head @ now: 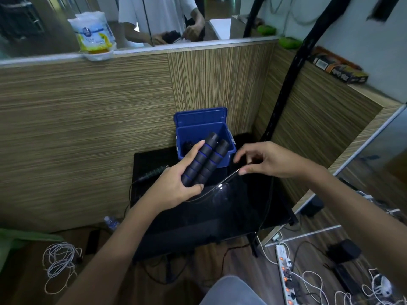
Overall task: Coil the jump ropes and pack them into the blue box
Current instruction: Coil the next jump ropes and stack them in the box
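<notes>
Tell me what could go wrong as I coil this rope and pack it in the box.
The cord trails loose from the handles in your left hand; your right hand only pinches it, so it may slip. The box looks small and already holds something dark, so the handles may not fit.

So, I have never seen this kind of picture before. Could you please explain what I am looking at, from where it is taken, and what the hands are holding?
There is no machine here. A person wears a camera on the head, so the one picture looks down at that person's own two hands. The left hand grips two black jump rope handles with blue rings, side by side. The right hand pinches the thin rope that runs from those handles. Behind them an open blue box stands on a dark table, with something dark already inside. Another handle lies on the table to the left.
</notes>
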